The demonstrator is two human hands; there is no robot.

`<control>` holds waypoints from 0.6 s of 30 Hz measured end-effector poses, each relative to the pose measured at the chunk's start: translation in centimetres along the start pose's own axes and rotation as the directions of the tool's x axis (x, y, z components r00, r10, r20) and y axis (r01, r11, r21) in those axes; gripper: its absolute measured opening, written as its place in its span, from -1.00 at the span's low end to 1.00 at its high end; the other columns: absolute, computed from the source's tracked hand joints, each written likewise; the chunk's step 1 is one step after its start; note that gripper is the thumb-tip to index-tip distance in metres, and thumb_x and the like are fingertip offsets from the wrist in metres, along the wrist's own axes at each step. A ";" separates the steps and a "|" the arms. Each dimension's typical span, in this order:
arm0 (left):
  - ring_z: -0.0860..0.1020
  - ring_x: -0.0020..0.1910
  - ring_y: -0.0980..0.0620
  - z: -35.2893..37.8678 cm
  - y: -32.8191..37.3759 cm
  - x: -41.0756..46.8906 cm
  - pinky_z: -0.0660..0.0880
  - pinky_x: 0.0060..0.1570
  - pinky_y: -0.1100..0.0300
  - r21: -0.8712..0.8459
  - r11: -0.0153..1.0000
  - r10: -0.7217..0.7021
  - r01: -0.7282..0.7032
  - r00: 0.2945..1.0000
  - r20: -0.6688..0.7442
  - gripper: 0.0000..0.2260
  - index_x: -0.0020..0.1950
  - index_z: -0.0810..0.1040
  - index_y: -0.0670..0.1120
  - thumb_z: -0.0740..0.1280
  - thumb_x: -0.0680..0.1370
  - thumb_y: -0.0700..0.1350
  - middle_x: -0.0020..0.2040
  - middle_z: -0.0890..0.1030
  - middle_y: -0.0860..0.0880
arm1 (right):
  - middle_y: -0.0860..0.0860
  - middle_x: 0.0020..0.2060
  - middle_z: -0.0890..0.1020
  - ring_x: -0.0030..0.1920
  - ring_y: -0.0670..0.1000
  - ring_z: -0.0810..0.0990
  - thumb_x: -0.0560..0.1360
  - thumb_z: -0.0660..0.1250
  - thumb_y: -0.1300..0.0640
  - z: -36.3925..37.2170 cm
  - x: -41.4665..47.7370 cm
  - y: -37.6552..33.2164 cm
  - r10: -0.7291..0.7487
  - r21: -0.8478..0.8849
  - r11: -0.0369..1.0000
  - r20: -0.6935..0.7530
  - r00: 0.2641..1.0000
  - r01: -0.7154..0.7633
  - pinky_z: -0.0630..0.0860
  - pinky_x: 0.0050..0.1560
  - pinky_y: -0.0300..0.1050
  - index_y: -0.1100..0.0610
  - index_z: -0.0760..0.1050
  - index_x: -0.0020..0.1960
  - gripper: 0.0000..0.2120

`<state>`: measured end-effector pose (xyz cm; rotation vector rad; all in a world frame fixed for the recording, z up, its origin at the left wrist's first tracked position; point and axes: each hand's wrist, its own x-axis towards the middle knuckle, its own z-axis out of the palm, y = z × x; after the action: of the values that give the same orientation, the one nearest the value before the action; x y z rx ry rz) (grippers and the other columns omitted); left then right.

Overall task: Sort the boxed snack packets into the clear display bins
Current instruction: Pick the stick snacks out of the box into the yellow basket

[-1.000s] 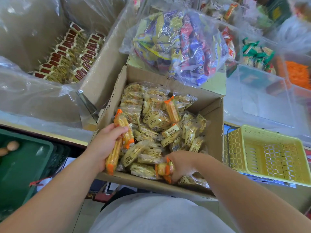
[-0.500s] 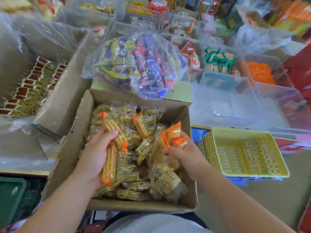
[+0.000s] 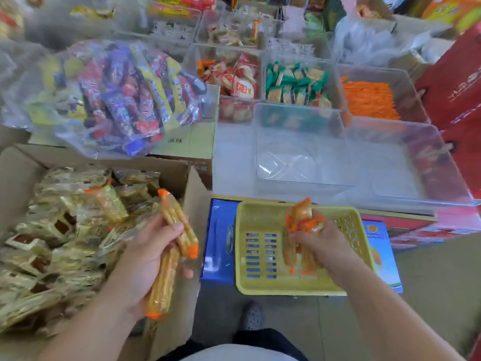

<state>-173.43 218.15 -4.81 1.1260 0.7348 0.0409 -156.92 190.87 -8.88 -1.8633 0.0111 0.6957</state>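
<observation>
A cardboard box at the left is full of clear yellow-and-orange snack packets. My left hand is closed around two long orange-tipped stick packets over the box's right wall. My right hand grips a bunch of orange-ended packets and hovers over the yellow plastic basket. An empty clear display bin stands just beyond the basket.
A plastic bag of mixed bars lies on a closed carton behind the box. Clear bins hold red-white, green and orange snacks. Red cartons stand at the right. A blue box is under the basket.
My right hand carried its bunch of packets out of the box and rightward over the yellow basket. The left hand lifted its stick packets toward the box's right wall. The view swung right.
</observation>
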 end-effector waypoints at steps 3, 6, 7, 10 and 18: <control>0.56 -0.46 0.00 4.0 -2.2 0.2 0.50 -0.52 0.12 0.294 0.955 0.058 -0.034 0.995 -0.075 -0.89 -0.02 0.67 0.09 0.40 0.57 -0.13 -0.27 0.66 -0.06 | -0.07 -0.32 0.70 -0.28 -0.07 0.66 0.18 0.51 -0.04 -2.8 2.8 3.1 0.098 -0.393 0.914 -0.025 0.995 -0.100 0.55 -0.24 -0.12 -0.05 0.56 -0.05 -0.65; 0.66 -0.29 0.21 7.5 -3.7 0.7 0.52 -0.30 0.30 0.479 0.871 0.151 -0.107 0.987 -0.055 -0.72 -0.04 0.65 0.24 0.47 0.54 -0.19 -0.18 0.73 0.12 | -0.10 -0.23 0.68 -0.23 -0.06 0.68 0.26 0.43 -0.09 -2.9 5.4 5.4 0.103 -0.690 0.723 0.050 0.993 -0.040 0.59 -0.27 -0.15 -0.08 0.48 0.05 -0.63; 0.68 -0.22 0.23 8.4 -4.0 1.1 0.51 -0.25 0.33 0.533 0.836 0.159 -0.128 0.987 -0.014 -0.72 -0.03 0.63 0.25 0.49 0.52 -0.18 -0.14 0.73 0.15 | -0.10 -0.11 0.68 -0.15 -0.03 0.68 0.27 0.41 -0.09 -2.7 6.2 5.9 0.090 -0.727 0.686 0.090 0.992 0.004 0.60 -0.19 -0.15 -0.08 0.48 0.16 -0.54; 0.67 -0.19 0.26 10.9 -4.8 2.6 0.52 -0.15 0.23 0.692 0.712 0.113 -0.119 0.992 0.054 -0.79 0.02 0.59 0.24 0.52 0.46 -0.01 -0.10 0.71 0.21 | -0.04 0.23 0.60 0.06 0.00 0.59 0.27 0.43 -0.09 -2.8 7.2 7.0 0.130 -0.771 0.628 0.230 0.964 0.099 0.48 0.00 -0.22 -0.12 0.25 0.53 -0.15; 0.52 -0.28 0.22 16.4 -8.3 8.3 0.42 -0.30 0.23 0.922 0.340 0.047 -0.188 0.982 0.183 -0.76 -0.17 0.43 0.11 0.50 0.44 0.07 -0.24 0.58 0.13 | 0.03 0.32 0.54 0.17 0.03 0.58 0.52 0.36 0.05 -6.5 6.2 6.8 0.024 -0.662 0.744 0.158 0.987 0.088 0.51 0.13 -0.12 -0.06 0.46 0.41 -0.55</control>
<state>-160.73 204.40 -12.21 2.3117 0.5228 -0.3980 -151.03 184.44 -16.02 -2.4809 -0.4308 0.8976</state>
